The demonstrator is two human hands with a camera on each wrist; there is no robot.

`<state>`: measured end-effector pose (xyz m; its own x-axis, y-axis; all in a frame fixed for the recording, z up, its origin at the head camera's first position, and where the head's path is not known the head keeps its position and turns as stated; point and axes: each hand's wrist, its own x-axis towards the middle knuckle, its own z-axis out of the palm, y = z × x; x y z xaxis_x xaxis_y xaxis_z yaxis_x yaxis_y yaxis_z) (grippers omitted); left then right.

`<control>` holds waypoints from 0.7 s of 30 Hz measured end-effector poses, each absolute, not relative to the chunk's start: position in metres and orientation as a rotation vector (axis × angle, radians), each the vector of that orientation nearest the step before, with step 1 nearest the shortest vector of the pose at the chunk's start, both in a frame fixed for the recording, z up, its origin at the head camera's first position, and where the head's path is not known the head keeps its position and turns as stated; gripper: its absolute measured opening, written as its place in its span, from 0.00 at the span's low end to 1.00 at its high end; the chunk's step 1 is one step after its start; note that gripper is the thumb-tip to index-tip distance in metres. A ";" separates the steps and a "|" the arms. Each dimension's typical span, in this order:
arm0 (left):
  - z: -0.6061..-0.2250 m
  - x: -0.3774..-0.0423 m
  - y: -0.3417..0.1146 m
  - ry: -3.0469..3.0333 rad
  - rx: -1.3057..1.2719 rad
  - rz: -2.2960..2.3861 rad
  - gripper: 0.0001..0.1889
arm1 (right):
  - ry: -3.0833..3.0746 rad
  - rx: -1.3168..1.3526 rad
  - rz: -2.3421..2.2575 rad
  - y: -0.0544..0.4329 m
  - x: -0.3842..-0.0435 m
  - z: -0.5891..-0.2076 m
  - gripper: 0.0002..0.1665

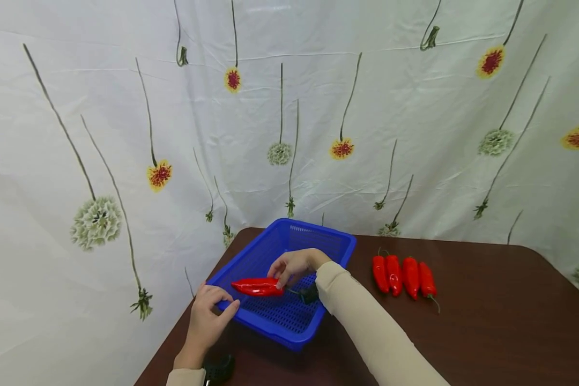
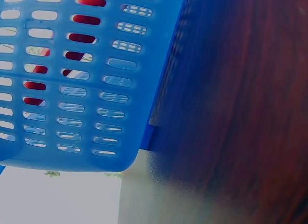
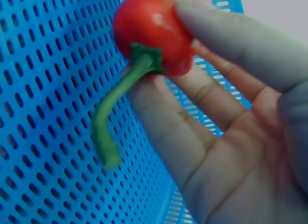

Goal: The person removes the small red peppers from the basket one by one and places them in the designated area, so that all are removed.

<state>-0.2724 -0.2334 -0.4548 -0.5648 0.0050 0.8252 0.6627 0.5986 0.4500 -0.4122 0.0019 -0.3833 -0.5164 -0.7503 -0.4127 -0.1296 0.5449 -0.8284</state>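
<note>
My right hand (image 1: 294, 265) holds a long red pepper (image 1: 258, 287) above the inside of a blue plastic basket (image 1: 318, 244). In the right wrist view, thumb and fingers pinch the pepper (image 3: 149, 27) near its stem end, and its curved green stem (image 3: 108, 104) hangs free. The pepper's tip points left in the head view. My left hand (image 1: 209, 313) grips the basket's near-left corner, thumb over the rim. In the left wrist view the slotted basket wall (image 2: 156, 41) fills the left side, red showing through some slots; the left hand is out of that view.
Several red peppers (image 1: 410, 276) lie in a row on the dark brown table (image 1: 487, 316), right of the basket. Behind the table hangs a white cloth (image 1: 415, 107) printed with flowers. The table's left edge runs close beside the basket.
</note>
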 end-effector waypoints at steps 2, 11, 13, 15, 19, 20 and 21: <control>-0.455 -0.272 -0.233 -1.987 -0.526 -0.996 0.16 | 1.972 -0.728 -1.003 0.002 -0.412 -0.382 0.20; -0.456 -0.272 -0.233 -1.998 -0.513 -1.006 0.18 | 1.988 -0.767 -1.107 0.001 -0.407 -0.378 0.19; -0.456 -0.272 -0.233 -1.994 -0.517 -1.004 0.18 | 1.999 -0.765 -1.145 0.000 -0.405 -0.376 0.20; -0.455 -0.272 -0.233 -1.994 -0.519 -1.008 0.18 | 2.011 -0.757 -1.188 0.000 -0.403 -0.372 0.20; -0.455 -0.272 -0.234 -2.002 -0.523 -1.016 0.17 | 2.028 -0.724 -1.264 -0.002 -0.400 -0.367 0.22; -0.455 -0.272 -0.234 -2.003 -0.527 -1.015 0.17 | 2.034 -0.712 -1.282 -0.002 -0.399 -0.366 0.23; -0.455 -0.272 -0.234 -2.003 -0.530 -1.015 0.17 | 2.040 -0.701 -1.298 -0.002 -0.399 -0.365 0.23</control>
